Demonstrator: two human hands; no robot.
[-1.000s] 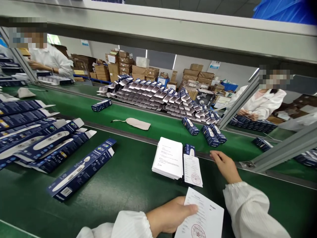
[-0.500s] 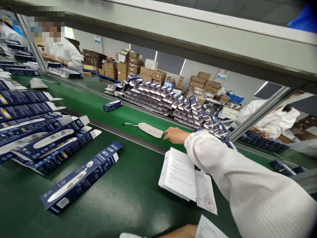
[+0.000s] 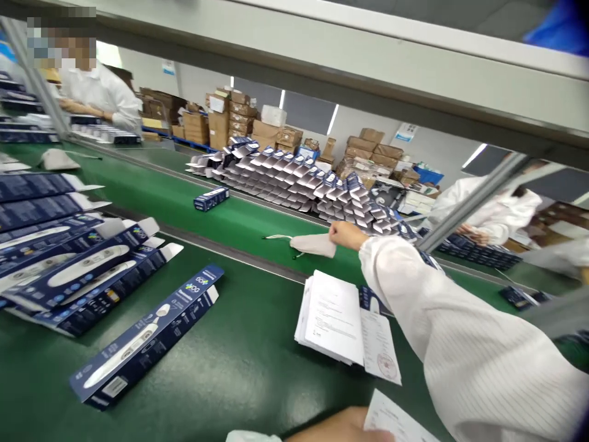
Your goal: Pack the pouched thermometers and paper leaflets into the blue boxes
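My right hand (image 3: 346,234) reaches out over the green conveyor belt (image 3: 184,199) and grips one end of a beige drawstring pouch (image 3: 313,244), lifting it off the belt. My left hand (image 3: 340,427) is at the bottom edge and holds a white printed sheet (image 3: 398,422). Between the hands lies a stack of white leaflets (image 3: 330,317) with a stamped card (image 3: 380,347) beside it. A dark blue thermometer box (image 3: 147,334) lies open-ended on the green bench in front of me.
Several more blue boxes (image 3: 69,258) fan out at the left. A single small blue box (image 3: 210,199) rides the belt. Rows of folded boxes (image 3: 299,178) stand beyond it. Two people in white coats (image 3: 99,98) (image 3: 494,209) work across the line. A metal frame bar (image 3: 469,199) slants at right.
My right hand went from the bench edge out to the pouch on the belt, closed on it and has pulled it up and to the right. The left hand sank toward the bottom edge.
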